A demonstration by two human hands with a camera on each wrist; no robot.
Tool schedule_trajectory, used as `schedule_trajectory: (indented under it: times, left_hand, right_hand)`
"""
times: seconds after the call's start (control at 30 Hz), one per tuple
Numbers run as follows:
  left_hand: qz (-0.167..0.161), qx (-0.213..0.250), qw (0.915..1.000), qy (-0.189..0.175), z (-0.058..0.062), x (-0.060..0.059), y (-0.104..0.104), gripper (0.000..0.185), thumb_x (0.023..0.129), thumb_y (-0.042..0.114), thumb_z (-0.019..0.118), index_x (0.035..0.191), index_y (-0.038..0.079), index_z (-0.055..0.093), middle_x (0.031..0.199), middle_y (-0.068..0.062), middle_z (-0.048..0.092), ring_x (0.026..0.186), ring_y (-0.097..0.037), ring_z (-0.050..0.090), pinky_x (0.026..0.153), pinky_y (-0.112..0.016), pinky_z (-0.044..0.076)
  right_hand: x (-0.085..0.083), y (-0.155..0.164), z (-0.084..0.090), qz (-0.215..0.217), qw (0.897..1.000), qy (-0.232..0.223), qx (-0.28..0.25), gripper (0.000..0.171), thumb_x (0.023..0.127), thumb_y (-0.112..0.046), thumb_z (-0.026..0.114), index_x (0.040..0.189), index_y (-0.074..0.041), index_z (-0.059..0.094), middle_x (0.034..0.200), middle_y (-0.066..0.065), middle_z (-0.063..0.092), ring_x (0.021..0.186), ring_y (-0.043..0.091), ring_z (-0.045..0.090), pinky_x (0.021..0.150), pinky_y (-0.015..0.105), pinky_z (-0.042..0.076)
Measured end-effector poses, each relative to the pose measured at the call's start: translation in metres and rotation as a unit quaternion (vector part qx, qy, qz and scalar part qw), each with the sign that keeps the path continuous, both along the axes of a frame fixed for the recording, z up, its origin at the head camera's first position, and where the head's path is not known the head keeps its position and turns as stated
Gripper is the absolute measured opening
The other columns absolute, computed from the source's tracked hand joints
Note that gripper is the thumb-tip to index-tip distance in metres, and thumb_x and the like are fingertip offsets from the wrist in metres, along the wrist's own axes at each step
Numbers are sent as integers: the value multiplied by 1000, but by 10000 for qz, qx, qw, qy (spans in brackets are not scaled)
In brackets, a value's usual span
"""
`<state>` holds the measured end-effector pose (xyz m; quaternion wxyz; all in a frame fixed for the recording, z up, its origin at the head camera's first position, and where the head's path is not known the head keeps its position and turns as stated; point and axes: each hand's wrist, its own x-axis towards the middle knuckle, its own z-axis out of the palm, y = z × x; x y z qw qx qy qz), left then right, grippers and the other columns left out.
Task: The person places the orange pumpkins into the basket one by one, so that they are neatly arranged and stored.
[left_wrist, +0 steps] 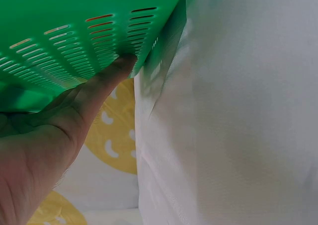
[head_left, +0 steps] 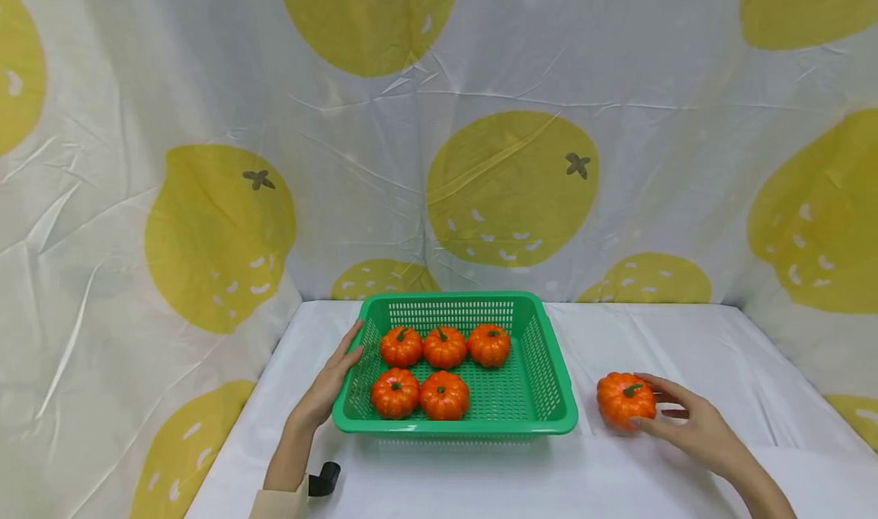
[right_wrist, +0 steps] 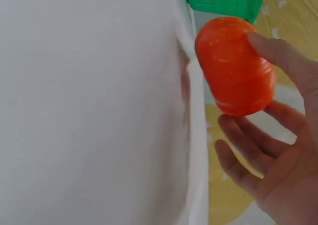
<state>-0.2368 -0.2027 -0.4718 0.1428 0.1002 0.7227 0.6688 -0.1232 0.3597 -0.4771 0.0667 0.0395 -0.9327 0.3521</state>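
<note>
A green plastic basket [head_left: 559,366] stands on the white-covered table with several small orange pumpkins [head_left: 444,347] inside, three in the back row and two in front. Against the basket's left side rests my left hand [head_left: 325,386]. Its fingers are fairly straight, and in the left wrist view the thumb [left_wrist: 112,76] touches the slotted outer wall. To the right of the basket, my right hand [head_left: 696,424] pinches another orange pumpkin [head_left: 624,401] with a green stem. In the right wrist view the thumb lies on this pumpkin [right_wrist: 233,66], with the other fingers spread around its far side.
The right part of the basket floor [head_left: 507,389] shows bare mesh. A small black object [head_left: 325,478] is by the left sleeve [head_left: 281,500]. Lemon-printed white cloth [head_left: 370,176] hangs behind the table and along both sides.
</note>
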Motion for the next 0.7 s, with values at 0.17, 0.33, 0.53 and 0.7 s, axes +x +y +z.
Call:
schedule_trajectory:
  times: [0.17, 0.33, 0.53, 0.7]
  left_hand:
    - [-9, 18, 10000, -17, 0, 0, -2, 59, 114, 35, 33, 168, 34, 8, 176, -6, -3, 162, -36, -1, 127, -61, 8]
    - [4, -10, 10000, 3, 1, 0, -2, 59, 114, 35, 34, 168, 33, 8, 176, -6, -3, 162, -36, -2, 127, -62, 7]
    - [33, -7, 10000, -17, 1, 0, -1, 60, 114, 36, 35, 168, 34, 9, 176, -7, -2, 162, -35, -1, 128, -61, 7]
    - [39, -19, 10000, -26, 1, 1, 1, 59, 114, 36, 35, 167, 34, 9, 176, -6, -2, 162, -36, -1, 128, -62, 6]
  right_hand:
    - [-3, -9, 15, -98, 9970, 660, -395, 68, 86, -23, 87, 147, -16, 58, 122, -37, 55, 103, -18, 52, 82, 8, 49]
    - [-9, -31, 35, 128, 9926, 794, -913, 67, 90, -15, 82, 150, -13, 54, 126, -34, 57, 105, -12, 58, 82, 9, 52]
    - [-18, -60, 52, 485, 9889, 719, -1209, 63, 94, -14, 78, 151, -15, 53, 128, -26, 61, 104, -3, 64, 83, 17, 57]
    - [-27, -83, 60, 644, 9897, 498, -1181, 63, 94, -22, 78, 152, -20, 52, 137, -2, 63, 107, -6, 61, 83, 23, 59]
